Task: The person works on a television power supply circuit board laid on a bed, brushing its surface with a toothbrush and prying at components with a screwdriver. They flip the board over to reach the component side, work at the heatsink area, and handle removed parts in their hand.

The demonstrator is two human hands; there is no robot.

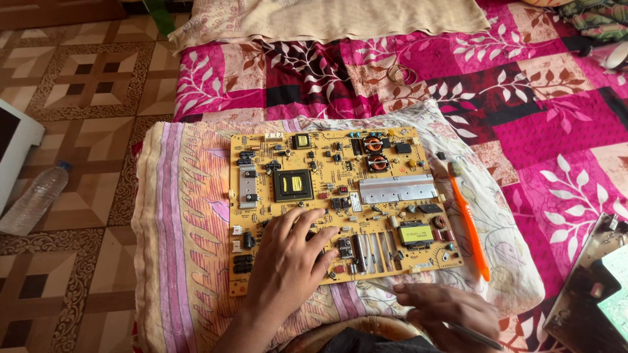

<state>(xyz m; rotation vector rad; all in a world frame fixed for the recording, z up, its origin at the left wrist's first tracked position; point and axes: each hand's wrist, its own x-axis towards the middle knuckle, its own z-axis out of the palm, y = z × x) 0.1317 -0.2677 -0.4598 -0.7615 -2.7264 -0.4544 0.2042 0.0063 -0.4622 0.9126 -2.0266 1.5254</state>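
A yellow circuit board with transformers, coils and a metal heat sink lies flat on a striped pillow. My left hand rests palm down on the board's near left part, fingers spread. My right hand is at the pillow's near edge, just below the board, holding a thin metal rod-like tool that points toward the board's bottom edge. An orange toothbrush lies on the pillow to the right of the board.
The pillow sits on a pink patterned bedspread. A clear plastic bottle and a white device lie on the tiled floor at left. Another board or metal panel is at lower right. A beige cloth lies at the top.
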